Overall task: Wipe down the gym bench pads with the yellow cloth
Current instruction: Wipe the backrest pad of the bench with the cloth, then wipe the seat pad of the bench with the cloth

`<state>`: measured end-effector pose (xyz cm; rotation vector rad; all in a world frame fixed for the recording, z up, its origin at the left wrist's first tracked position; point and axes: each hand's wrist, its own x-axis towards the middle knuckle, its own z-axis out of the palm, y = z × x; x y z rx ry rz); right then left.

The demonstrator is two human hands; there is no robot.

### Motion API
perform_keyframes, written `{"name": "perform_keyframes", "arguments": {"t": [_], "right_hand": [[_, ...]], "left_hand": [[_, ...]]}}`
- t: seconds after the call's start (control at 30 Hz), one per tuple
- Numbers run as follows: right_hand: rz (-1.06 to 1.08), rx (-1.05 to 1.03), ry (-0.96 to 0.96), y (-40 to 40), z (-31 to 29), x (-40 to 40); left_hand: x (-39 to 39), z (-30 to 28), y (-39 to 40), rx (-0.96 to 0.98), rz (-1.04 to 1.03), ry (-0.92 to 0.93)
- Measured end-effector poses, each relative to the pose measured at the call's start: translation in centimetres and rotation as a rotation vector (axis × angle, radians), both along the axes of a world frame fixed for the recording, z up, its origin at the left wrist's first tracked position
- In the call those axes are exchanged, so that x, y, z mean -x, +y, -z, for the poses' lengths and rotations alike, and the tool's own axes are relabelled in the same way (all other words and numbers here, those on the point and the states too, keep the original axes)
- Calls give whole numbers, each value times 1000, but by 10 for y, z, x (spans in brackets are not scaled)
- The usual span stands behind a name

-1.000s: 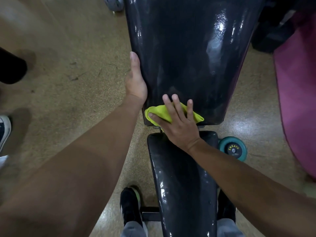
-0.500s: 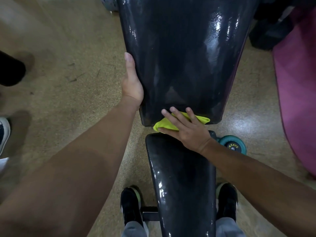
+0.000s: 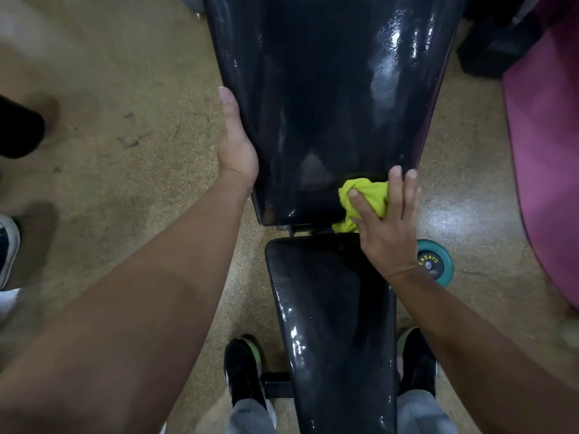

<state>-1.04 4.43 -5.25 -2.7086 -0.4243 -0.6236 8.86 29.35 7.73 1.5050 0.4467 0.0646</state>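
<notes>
speckled floor (image 3: 141, 89), black pads (image 3: 329, 89) — left hand (image 3: 236, 142) flat on edge, right hand (image 3: 388, 227) spread on yellow cloth (image 3: 369, 192).

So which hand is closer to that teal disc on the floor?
Right. The right hand is just beside the teal disc; the left hand rests on the back pad's far edge.

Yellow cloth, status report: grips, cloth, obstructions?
Left grip on back pad left edge. Right grip presses yellow cloth on pad's lower right corner. No obstruction seen.
</notes>
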Motion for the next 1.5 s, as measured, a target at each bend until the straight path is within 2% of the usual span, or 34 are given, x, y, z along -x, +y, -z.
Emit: {"name": "perform_keyframes", "arguments": {"t": [0.1,0.17,0.37,0.57,0.7,0.83,0.97,1.07,1.17,1.27,1.4,1.5], "right_hand": [[137,-283,124,9,-7,5],[209,-378,157,19,-9,7],[176,-409,96,19,-9,0],[265,-407,61,48,-25,-10],[203,-381,69,28,-8,-1],[317,-619,245,26,-16,7],[463,-740,252,49,-30,0],[470,-772,279,49,-39,5],[413,-845,307,27,-44,12],[460,-883,388,-4,-44,20],[500,-812,754,-36,-54,30],[551,-764,954,-52,-58,31]], "left_hand": [[0,-1,-1,11,3,0],[0,0,0,16,-6,2],[-1,5,1,32,-13,6],[-3,8,1,51,-36,-1],[-3,6,0,51,-17,-17],[-1,5,-2,58,-28,-6],[-3,12,2,56,-52,21],[6,25,2,91,-53,30],[43,56,-6,95,-160,261],[86,85,-12,35,-208,516],[114,105,-18,-14,-229,684],[114,114,-13,-47,-198,770]]}}
